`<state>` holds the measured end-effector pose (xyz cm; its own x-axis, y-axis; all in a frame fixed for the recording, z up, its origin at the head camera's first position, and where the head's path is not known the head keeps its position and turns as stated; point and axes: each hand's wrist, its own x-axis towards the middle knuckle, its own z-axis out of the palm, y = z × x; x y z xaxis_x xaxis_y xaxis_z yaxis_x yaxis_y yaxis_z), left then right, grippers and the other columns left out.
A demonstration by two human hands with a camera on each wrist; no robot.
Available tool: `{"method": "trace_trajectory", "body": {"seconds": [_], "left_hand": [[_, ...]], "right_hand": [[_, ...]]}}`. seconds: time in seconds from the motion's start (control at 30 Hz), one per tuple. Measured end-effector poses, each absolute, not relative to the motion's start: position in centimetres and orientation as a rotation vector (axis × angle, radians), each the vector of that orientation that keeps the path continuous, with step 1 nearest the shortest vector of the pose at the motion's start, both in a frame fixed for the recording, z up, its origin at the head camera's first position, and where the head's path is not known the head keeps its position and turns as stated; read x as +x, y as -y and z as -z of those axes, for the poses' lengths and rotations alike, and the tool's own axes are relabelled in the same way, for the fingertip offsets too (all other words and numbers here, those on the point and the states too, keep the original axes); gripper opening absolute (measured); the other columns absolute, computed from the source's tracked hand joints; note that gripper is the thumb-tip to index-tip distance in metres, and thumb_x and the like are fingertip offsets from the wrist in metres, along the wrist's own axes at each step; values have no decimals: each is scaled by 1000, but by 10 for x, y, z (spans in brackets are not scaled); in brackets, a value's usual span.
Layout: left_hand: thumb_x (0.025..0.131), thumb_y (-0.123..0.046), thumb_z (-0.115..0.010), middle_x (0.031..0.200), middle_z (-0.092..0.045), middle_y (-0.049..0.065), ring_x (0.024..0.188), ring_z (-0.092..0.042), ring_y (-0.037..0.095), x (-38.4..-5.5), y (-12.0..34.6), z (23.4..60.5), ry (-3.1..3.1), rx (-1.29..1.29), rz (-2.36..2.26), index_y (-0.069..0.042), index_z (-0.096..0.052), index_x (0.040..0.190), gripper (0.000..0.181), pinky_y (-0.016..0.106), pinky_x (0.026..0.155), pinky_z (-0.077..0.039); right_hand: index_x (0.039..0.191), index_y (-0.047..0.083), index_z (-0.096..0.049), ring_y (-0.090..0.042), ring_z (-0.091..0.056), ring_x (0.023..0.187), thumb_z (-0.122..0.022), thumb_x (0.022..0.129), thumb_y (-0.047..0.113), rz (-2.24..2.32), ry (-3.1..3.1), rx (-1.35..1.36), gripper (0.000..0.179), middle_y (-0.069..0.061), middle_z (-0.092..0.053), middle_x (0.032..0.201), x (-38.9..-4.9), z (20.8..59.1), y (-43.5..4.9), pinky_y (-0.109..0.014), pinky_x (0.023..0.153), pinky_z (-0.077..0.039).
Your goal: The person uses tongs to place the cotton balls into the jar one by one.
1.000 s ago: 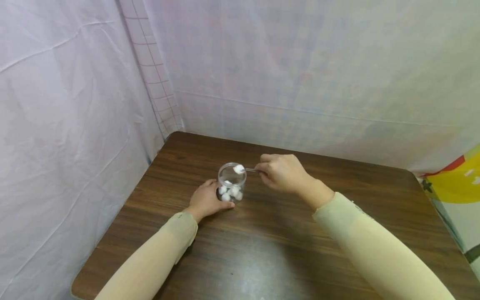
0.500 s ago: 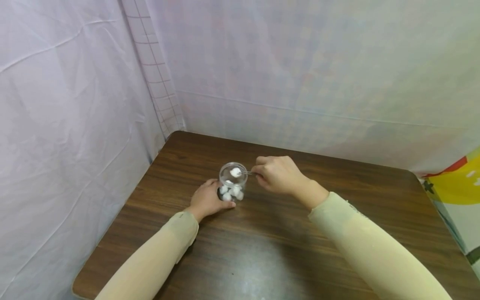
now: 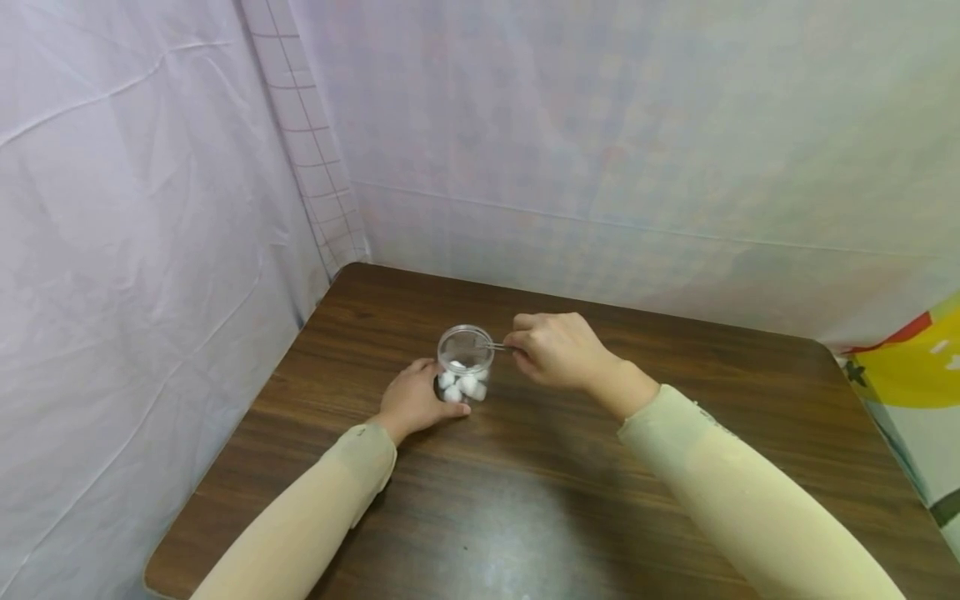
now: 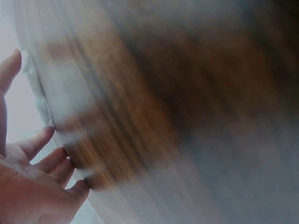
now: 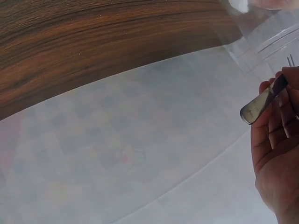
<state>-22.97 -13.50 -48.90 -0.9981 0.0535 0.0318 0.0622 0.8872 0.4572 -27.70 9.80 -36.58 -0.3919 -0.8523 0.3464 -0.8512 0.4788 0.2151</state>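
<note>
A clear round jar [image 3: 462, 344] without a lid stands on the table, with several white cotton balls [image 3: 453, 392] in its lower part. Around the jar's near left side, my left hand [image 3: 416, 397] holds it, thumb in front. The left wrist view shows the spread fingers of that hand [image 4: 39, 177] from the palm side. My right hand [image 3: 561, 350] pinches metal tweezers [image 3: 497, 346], whose tips reach over the jar's rim with no cotton between them that I can see. In the right wrist view the tweezers' broad end [image 5: 256, 108] sticks out behind the fingers.
The brown wood-grain table [image 3: 637, 475] has rounded corners. Pale curtains hang along its left side [image 3: 150, 250] and behind its far edge [image 3: 600, 150]. A yellow patterned cloth [image 3: 922, 367] shows at the far right.
The tweezers have moved slightly left and down over the jar and released the cotton ball, which has dropped in among the others. The left hand has stayed on the jar.
</note>
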Motion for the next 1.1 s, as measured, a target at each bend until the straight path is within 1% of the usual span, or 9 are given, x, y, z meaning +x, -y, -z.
{"method": "trace_trajectory", "body": {"seconds": [0.33,0.6,0.7,0.87,1.0,1.1], "left_hand": [[62,-65,-72,135,-44,8,119,-43,29,-230,133,489,3040,-99,736,-12,-50,132,90,44,95,-37],[63,-64,-72,135,-44,8,119,-44,28,-230,132,486,3037,-100,737,-11,-51,131,89,44,95,-37],[63,-64,-72,135,-44,8,119,-44,29,-230,133,485,3037,-96,741,-11,-51,131,89,44,95,-37],[62,-64,-72,135,-43,7,119,-43,29,-230,134,485,3037,-91,747,-11,-50,131,90,45,95,-37],[63,-64,-72,136,-43,8,120,-42,29,-228,134,484,3038,-89,760,-10,-49,132,91,46,95,-36],[63,-64,-72,136,-42,9,120,-42,29,-228,134,484,3044,-91,763,-9,-49,132,91,45,96,-35]], "right_hand": [[88,18,-71,-6,-43,51,-63,78,22,-14,2322,1400,14,9,-50,75,-276,366,-108,-26,37,-35],[90,16,-72,-4,-41,48,-65,77,20,-86,2299,1355,15,7,-51,75,-270,369,-136,-23,35,-32],[91,16,-73,-3,-40,47,-65,78,21,-101,2346,1318,16,7,-51,75,-268,381,-152,-22,35,-30],[92,16,-72,-1,-39,47,-67,78,20,-122,2478,1276,16,9,-49,75,-265,416,-178,-20,37,-32],[93,15,-72,0,-39,48,-67,77,19,-111,2585,1250,17,10,-50,76,-260,439,-189,-18,39,-34],[94,15,-72,-1,-40,49,-68,77,19,-118,2628,1232,18,9,-51,78,-255,450,-192,-18,39,-35]]}}
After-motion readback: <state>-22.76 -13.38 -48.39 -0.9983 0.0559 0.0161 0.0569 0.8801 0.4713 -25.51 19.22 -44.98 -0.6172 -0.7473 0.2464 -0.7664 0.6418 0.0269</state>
